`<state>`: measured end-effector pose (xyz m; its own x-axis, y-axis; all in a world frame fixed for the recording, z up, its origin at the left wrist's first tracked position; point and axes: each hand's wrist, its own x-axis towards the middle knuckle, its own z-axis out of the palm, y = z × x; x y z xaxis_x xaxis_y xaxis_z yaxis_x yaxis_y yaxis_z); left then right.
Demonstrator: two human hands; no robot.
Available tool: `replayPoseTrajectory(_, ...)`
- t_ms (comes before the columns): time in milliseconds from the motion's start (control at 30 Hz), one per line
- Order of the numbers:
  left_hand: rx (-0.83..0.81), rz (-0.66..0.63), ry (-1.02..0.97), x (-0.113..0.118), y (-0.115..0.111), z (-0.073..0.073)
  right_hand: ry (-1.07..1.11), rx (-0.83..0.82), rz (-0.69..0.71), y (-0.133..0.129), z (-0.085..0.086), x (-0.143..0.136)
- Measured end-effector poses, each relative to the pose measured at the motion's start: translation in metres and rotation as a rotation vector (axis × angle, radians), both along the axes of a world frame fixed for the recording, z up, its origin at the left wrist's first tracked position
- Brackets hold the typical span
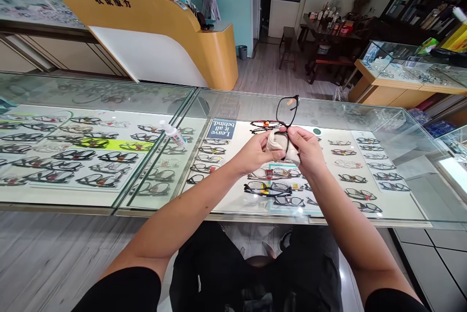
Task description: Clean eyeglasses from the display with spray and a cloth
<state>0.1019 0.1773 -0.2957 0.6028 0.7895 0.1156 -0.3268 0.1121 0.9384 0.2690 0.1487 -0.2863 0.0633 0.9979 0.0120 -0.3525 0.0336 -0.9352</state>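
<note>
Above the glass display case (pixel 233 107), both hands hold a pair of dark-framed glasses (pixel 287 111) turned on end, one lens sticking up past the fingers. My left hand (pixel 258 150) is closed around a light cleaning cloth (pixel 277 142), which wraps the lower lens. My right hand (pixel 305 145) grips the frame near its middle, with part of the cloth under its fingers. The cloth and fingers hide some of the lower lens. Below the hands, another pair of black glasses (pixel 268 189) lies near the front of the case.
A small white bottle (pixel 173 133) stands on the glass left of my hands. Several rows of glasses (pixel 73 155) fill the case, beside a blue printed card (pixel 222 129). Beyond are a wooden cashier counter (pixel 219 54), a stool (pixel 289 42) and another display case (pixel 412 71).
</note>
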Motion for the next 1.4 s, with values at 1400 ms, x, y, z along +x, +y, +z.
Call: replayPoseTrajectory(1400,-0.112,0.087,0.074,-0.005,0.010,-0.003,-0.381,0.172,-0.096,-0.005,0.004,0.007)
